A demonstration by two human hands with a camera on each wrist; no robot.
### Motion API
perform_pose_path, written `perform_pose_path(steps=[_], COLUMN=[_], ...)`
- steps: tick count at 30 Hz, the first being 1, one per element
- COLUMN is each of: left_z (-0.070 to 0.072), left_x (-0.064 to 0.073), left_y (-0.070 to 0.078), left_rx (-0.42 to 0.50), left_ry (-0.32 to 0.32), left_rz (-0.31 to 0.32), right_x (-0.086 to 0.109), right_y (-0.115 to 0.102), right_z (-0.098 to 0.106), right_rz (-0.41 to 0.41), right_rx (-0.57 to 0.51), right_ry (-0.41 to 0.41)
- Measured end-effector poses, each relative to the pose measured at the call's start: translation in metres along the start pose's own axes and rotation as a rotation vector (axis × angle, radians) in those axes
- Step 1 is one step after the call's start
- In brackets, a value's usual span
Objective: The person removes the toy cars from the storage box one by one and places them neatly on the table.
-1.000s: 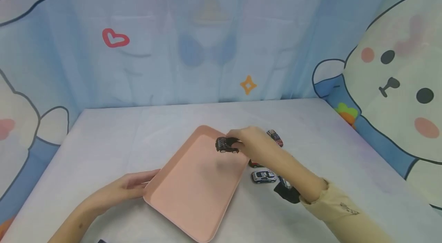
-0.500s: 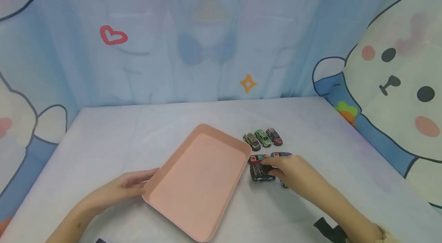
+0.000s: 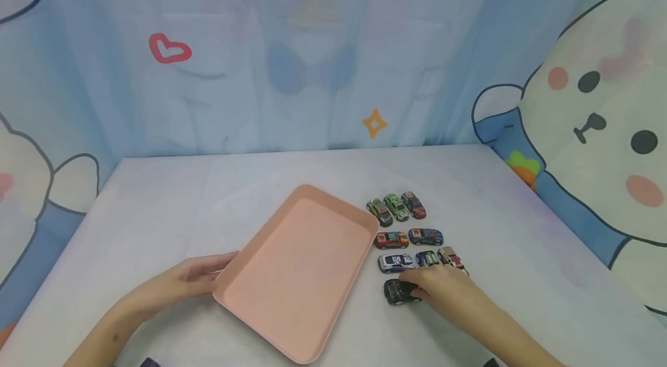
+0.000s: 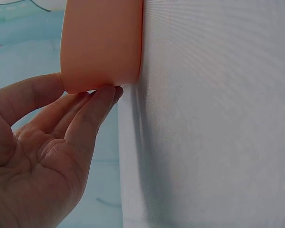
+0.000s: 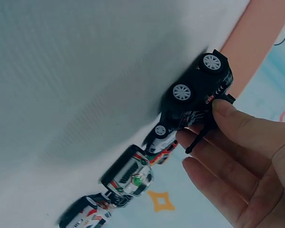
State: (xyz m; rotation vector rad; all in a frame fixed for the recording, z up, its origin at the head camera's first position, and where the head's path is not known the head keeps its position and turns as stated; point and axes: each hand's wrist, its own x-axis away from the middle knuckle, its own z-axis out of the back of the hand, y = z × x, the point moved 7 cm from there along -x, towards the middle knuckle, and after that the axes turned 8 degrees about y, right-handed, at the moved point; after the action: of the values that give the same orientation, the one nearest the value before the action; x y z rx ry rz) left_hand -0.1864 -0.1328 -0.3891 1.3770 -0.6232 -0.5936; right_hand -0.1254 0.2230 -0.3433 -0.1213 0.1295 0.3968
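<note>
My right hand [image 3: 443,292] pinches a black toy car [image 3: 400,292] between thumb and fingers, low over the table on the tray's right. In the right wrist view the car [image 5: 194,90] shows its white-spoked wheels, with my thumb on its side. A white-and-blue toy car [image 3: 396,263] sits just behind it, beside a green-and-dark one [image 3: 427,258] and a cream-and-red one [image 3: 452,260]. At the left corner of the pink tray [image 3: 229,286], my left hand [image 3: 177,286] rests its extended fingers and thumb against the outer wall; the left wrist view shows fingertips right at the tray's edge [image 4: 102,47].
Farther back stand a red toy car [image 3: 391,239] and a blue one [image 3: 425,236]. Behind them are a dark olive car [image 3: 379,212], a green one [image 3: 396,207] and a dark red-and-blue one [image 3: 413,205]. A blue printed curtain [image 3: 234,95] hangs behind the table.
My right hand has carried the black toy car from above the tray rightward and down to the front of the car rows. My left hand stays at the tray's corner.
</note>
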Motion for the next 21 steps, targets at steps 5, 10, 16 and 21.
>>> perform_pose_path(steps=[5,10,16,21], left_z=[-0.0014,-0.0025,-0.0041,-0.0047], left_x=[0.0013,0.0015,-0.0002,-0.0008], left_y=[0.0008,0.0004,-0.0019,-0.0027], left_rx=[0.004,0.017,0.041,0.044], left_ry=[-0.002,-0.01,-0.019,-0.014], left_rz=[-0.009,-0.011,-0.008,0.013], right_x=[0.0009,0.0019,0.0032,0.0052], right_y=[0.0004,-0.0021,-0.0016,0.0019], right_z=[-0.0021,-0.0032,-0.0042,-0.0041], right_rz=[-0.022,0.024,0.046,0.018], right_rx=[0.033,0.031,0.037,0.015], right_ry=[0.0,0.011,0.015,-0.019])
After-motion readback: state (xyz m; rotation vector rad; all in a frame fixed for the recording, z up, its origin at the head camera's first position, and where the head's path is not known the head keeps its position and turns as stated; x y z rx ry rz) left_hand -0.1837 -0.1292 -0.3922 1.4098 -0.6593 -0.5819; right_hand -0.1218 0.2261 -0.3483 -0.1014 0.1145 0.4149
